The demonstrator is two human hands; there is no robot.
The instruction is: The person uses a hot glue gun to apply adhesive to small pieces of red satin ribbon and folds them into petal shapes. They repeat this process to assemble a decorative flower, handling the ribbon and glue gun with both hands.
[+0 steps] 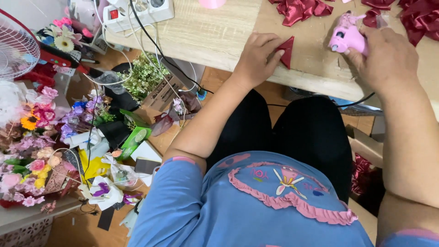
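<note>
Item: folded dark-red ribbon piece (286, 51), triangular, lying on the wooden table (219, 32) close to its near edge. All places below are given from this piece.

- Left hand (257, 58): just left of the piece, fingers curled, fingertips pinching its left corner against the table.
- Right hand (388, 57): well to the right, closed around a pink glue gun (346, 36) (nozzle end pointing left, toward the piece); the two hands are apart.
- Loose dark-red ribbon pieces (299, 9): beyond the piece, at the table's far side, more of them further right.
- White power strip (137, 11): far left, on the table's corner, black cable trailing down.
- Artificial flowers (32, 137): far left and below, heaped off the table beside a white fan (16, 45).
</note>
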